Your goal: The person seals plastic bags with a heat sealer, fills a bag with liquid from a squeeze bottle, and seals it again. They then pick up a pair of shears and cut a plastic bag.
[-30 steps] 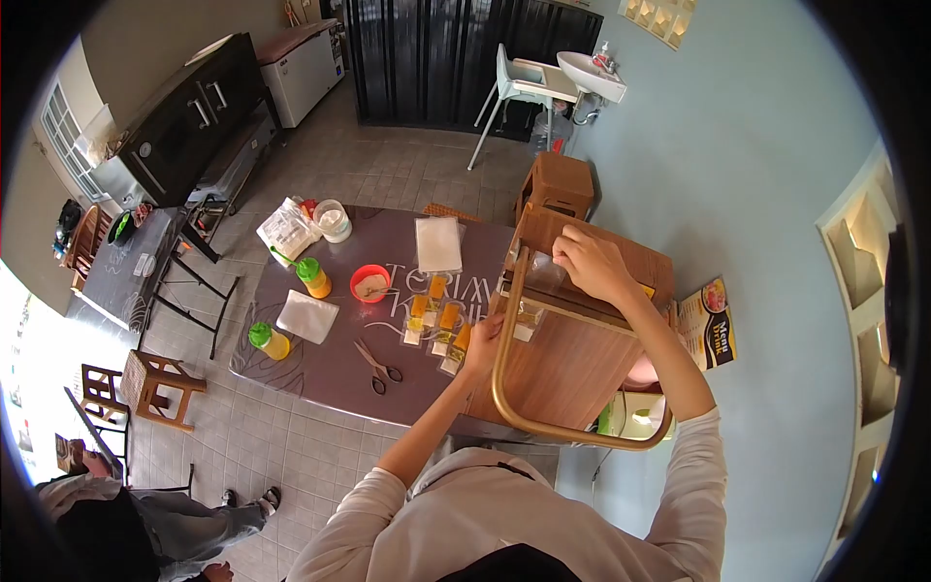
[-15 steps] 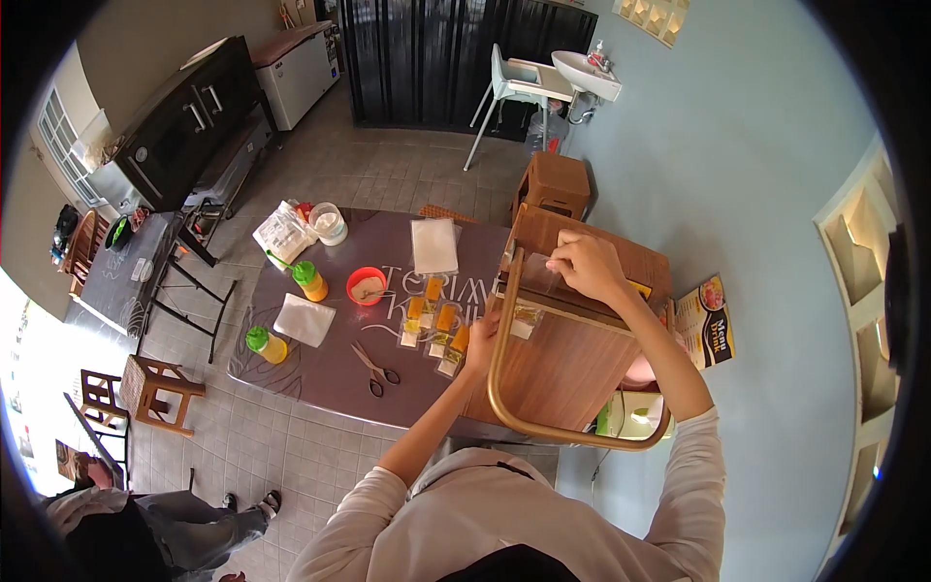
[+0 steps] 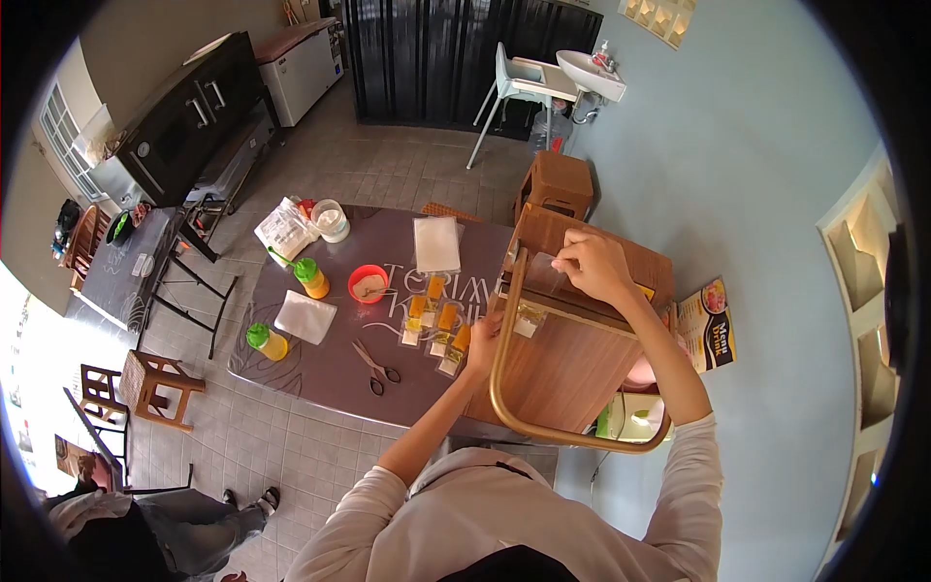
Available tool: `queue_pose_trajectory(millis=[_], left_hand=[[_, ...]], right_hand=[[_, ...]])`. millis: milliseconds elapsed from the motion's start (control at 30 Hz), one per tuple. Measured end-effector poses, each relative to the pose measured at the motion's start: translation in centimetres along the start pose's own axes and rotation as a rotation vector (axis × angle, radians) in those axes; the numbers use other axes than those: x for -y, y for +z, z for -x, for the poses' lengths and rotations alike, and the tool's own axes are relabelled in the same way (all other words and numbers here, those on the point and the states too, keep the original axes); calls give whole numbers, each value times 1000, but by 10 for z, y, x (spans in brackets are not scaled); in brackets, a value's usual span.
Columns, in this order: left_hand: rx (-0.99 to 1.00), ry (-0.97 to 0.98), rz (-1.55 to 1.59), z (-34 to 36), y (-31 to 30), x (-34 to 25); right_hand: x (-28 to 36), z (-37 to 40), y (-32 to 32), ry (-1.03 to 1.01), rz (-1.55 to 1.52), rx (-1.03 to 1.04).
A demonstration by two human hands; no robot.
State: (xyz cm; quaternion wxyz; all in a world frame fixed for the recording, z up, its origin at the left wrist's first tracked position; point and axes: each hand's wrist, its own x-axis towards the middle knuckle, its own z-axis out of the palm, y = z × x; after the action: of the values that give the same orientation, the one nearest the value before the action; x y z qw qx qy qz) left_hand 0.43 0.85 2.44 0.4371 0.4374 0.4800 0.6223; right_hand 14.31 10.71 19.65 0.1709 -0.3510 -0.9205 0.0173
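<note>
A wooden box (image 3: pixel 553 373) with a gold-coloured metal bar (image 3: pixel 498 373) bent round it stands at the right end of the table. My right hand (image 3: pixel 593 267) is over the box's far part, thumb and fingers pinching the top of a clear plastic bag (image 3: pixel 545 274). The bag's lower part, with pale and yellowish contents (image 3: pixel 527 321), shows nearer to me beyond a dark strip across the box. Against the box's left side is my left hand (image 3: pixel 483 341), fingers curled in close to the bar; what they hold is hidden. Several small filled packets (image 3: pixel 434 330) lie just left of it.
On the dark table (image 3: pixel 320 373) are scissors (image 3: pixel 374 369), a red bowl (image 3: pixel 369 284) with a spoon, two green-capped bottles (image 3: pixel 310 279), stacked clear bags (image 3: pixel 436 244) and a white tub (image 3: pixel 331 223). A menu (image 3: pixel 707 325) leans by the wall. Another person (image 3: pixel 184 533) is at lower left.
The view has shifted very slightly. Both hands stay almost where they were, the right one still pinching the plastic bag.
</note>
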Motion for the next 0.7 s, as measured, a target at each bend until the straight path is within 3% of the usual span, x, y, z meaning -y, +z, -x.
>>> queue_pose_trajectory(millis=[567, 700], left_hand=[[-26, 34, 136, -1, 8, -2], [16, 54, 33, 1, 3, -14]], right_hand=[[-1, -1, 0, -21, -12, -36], [-2, -1, -2, -43, 6, -33]])
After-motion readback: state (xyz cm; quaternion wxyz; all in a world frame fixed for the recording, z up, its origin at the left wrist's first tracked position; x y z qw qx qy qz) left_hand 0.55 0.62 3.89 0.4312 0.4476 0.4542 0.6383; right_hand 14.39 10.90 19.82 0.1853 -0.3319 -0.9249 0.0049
